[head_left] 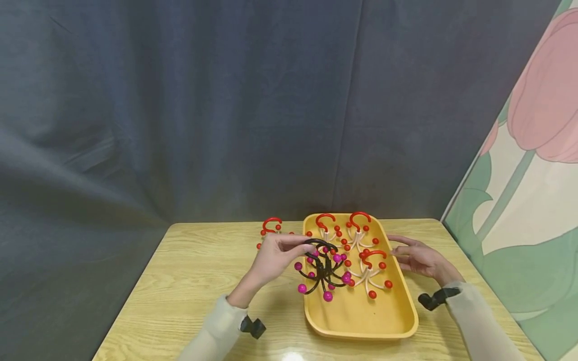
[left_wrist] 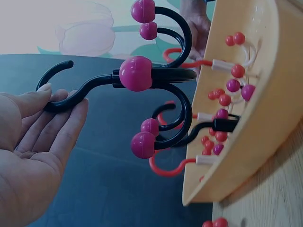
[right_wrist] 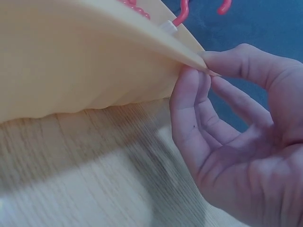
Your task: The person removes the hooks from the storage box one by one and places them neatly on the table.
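My left hand (head_left: 274, 259) pinches the curved top of a black multi-arm hook (left_wrist: 136, 73) between thumb and fingers, its arms tipped with magenta balls. The hook hangs over the left part of a yellow tray (head_left: 361, 335). Behind it in the head view, a second black hook (left_wrist: 226, 125) stands in the tray and is partly hidden. Three white hooks with red tops and red balls, one of them a front hook (head_left: 368, 273), stand in the tray too. My right hand (right_wrist: 236, 118) grips the tray's right rim between thumb and fingers.
Left of the tray, another red-topped hook (head_left: 272, 220) is on the wooden table (head_left: 194, 281), partly hidden by my left hand. A dark curtain (head_left: 253, 110) hangs behind the table, and a wall with painted tulips (head_left: 542, 150) stands to the right.
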Tool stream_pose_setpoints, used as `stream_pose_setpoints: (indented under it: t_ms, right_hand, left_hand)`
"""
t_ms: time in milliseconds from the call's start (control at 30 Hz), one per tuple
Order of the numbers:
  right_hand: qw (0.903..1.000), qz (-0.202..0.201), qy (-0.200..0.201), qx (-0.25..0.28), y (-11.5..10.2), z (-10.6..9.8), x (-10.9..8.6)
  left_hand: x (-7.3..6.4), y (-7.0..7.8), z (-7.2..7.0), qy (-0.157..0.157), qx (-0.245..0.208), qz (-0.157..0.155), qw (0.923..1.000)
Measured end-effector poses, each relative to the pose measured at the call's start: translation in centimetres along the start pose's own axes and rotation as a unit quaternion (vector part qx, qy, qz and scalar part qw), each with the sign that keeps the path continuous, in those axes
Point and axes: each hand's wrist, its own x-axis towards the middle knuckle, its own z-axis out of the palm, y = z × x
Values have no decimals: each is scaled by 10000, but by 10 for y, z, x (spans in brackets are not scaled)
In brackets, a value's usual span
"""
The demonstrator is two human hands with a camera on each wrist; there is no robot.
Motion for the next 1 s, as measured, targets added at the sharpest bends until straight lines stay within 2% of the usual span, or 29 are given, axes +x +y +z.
stream_pose_setpoints:
  t_ms: [367, 533, 700, 767, 867, 1000]
  right_hand:
    - [9996, 14, 259, -124, 4, 3, 2]
    - [9998, -11, 176, -58, 6, 2, 4]
    - [10000, -32, -20, -19, 8, -4, 0]
    - [10000, -35, -45, 6, 7, -5, -1]
    - [10000, -46, -37, 30, 6, -4, -2]
    - [10000, -39, 66, 25, 3, -1, 1]
  left_hand:
    - [-11, -3, -35, 454, 324, -301, 9980]
    - [-14, -5, -50, 636, 350, -398, 9966]
    - [-15, -12, -64, 756, 643, -574, 9934]
    - [-15, -16, -69, 872, 811, -601, 9911]
    - [-14, -20, -79, 1076, 837, -614, 9888]
    - [-11, -23, -91, 1339, 641, -500, 9877]
